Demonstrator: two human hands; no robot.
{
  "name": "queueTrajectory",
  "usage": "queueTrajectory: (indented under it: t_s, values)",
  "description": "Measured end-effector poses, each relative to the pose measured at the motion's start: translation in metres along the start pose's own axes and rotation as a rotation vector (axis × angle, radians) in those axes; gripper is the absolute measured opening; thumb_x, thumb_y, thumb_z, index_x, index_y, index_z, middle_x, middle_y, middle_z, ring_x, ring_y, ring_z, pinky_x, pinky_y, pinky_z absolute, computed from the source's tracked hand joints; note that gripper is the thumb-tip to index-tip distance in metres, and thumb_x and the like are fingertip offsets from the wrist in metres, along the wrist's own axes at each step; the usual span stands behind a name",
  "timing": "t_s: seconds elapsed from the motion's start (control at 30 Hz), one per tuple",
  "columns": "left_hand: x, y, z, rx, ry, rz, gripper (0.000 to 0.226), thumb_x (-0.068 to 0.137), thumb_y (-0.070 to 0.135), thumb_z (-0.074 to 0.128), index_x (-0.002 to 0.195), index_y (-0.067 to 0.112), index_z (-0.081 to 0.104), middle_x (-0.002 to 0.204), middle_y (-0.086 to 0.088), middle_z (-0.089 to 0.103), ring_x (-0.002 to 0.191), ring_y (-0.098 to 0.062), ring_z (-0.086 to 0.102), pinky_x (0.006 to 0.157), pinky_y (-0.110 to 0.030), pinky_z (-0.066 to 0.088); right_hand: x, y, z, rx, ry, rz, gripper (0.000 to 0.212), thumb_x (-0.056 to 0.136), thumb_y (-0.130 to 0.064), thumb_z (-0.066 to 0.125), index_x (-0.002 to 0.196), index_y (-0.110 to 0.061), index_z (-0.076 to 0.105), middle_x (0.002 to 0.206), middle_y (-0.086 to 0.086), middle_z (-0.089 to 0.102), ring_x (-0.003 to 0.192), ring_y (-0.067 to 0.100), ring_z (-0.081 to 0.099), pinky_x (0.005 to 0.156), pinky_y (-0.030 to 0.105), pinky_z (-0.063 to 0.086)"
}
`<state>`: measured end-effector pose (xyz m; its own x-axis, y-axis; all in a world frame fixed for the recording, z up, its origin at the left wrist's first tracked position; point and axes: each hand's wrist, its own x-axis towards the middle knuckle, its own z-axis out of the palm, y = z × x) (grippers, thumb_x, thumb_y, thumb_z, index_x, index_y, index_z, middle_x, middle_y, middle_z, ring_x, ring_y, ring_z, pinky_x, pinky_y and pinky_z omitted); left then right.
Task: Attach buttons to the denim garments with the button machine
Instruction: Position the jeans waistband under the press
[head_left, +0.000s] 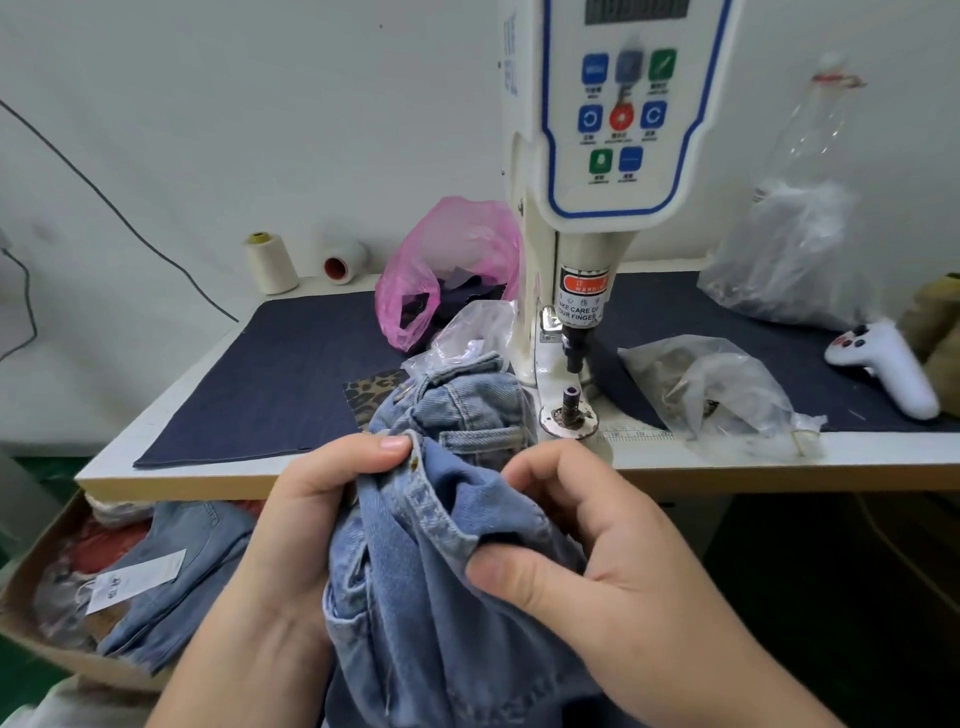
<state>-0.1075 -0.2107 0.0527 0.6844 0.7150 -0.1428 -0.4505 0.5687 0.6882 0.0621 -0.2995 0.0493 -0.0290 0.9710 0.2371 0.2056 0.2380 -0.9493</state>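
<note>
Denim fills the near foreground: a light-blue denim garment (441, 561) bunched between both hands, its far end lying on the front edge of the surface (363, 475) just beside the machine's base. Behind it rises the white button machine (608, 156), its control panel facing the person and its black upper punch (574, 351) hanging directly over the lower die post (570, 402), with an open gap between them where cloth would go. A dark blue mat (291, 374) covers most of the surface, probably to let fabric slide without snagging.

At lower left, a cardboard box (57, 613) holds more folded denim, one piece with a white tag (137, 579); it sits within easy reach, likely the supply or finished pile, though which I cannot tell. A pink plastic bag (447, 265) and clear plastic bags (727, 384) lie close around the machine; the clear one to its right seems to hold small metal parts, perhaps buttons.

The left hand (291, 535) holds a narrow grip, thumb pinching a seamed edge where a small brownish mark (414, 460) shows. The right hand (597, 551) grips a fold of the same garment, fingers curled round it. Both appear to be spreading the cloth to find the button spot.
</note>
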Motion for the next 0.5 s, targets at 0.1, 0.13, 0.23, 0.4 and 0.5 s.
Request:
queueTrajectory:
  t_s: [0.1, 0.13, 0.23, 0.4, 0.5]
  values:
    - [0.001, 0.005, 0.0, 0.005, -0.11, -0.11, 0.025, 0.079, 0.011, 0.062, 0.095, -0.001, 0.076, 0.094, -0.021, 0.075, 0.09, -0.034, 0.073, 0.086, -0.042, 0.057, 0.0, 0.0, -0.001, 0.112, 0.008, 0.024, 0.029, 0.071, -0.046, 0.076, 0.089, -0.027, 0.064, 0.077, -0.004, 0.068, 0.069, 0.003, 0.058, 0.064, 0.019, 0.049]
    - [0.002, 0.007, 0.001, 0.061, -0.081, -0.129, 0.027, 0.085, 0.01, 0.057, 0.102, -0.003, 0.074, 0.096, -0.024, 0.074, 0.092, -0.034, 0.073, 0.088, -0.042, 0.056, -0.001, 0.0, -0.001, 0.14, 0.024, 0.033, 0.03, 0.068, -0.046, 0.077, 0.086, -0.026, 0.065, 0.075, -0.004, 0.068, 0.068, 0.004, 0.058, 0.063, 0.02, 0.049]
    - [0.002, 0.011, -0.005, 0.551, 0.037, -0.015, 0.032, 0.101, -0.001, 0.045, 0.09, -0.003, 0.075, 0.072, -0.023, 0.072, 0.069, -0.019, 0.075, 0.066, -0.022, 0.058, -0.003, -0.005, 0.001, 0.217, 0.115, 0.068, 0.035, 0.054, -0.042, 0.085, 0.073, -0.022, 0.063, 0.065, -0.001, 0.063, 0.06, 0.007, 0.054, 0.056, 0.02, 0.046]
    - [-0.009, 0.003, 0.008, 0.653, -0.31, 0.108, 0.049, 0.083, 0.029, 0.078, 0.125, 0.008, 0.063, 0.118, -0.019, 0.07, 0.109, -0.03, 0.068, 0.088, -0.035, 0.056, -0.003, -0.016, 0.004, 0.229, 0.312, 0.04, 0.032, 0.048, -0.016, 0.083, 0.06, -0.021, 0.054, 0.048, -0.003, 0.055, 0.044, -0.001, 0.047, 0.042, 0.012, 0.039]
    - [-0.006, -0.005, 0.018, 0.776, -0.151, 0.258, 0.052, 0.073, 0.025, 0.086, 0.12, 0.015, 0.065, 0.116, -0.013, 0.072, 0.109, -0.028, 0.07, 0.086, -0.03, 0.056, -0.003, -0.02, 0.004, 0.205, 0.223, 0.048, 0.026, 0.053, -0.019, 0.08, 0.061, -0.024, 0.056, 0.051, -0.002, 0.056, 0.045, 0.0, 0.045, 0.042, 0.012, 0.036]
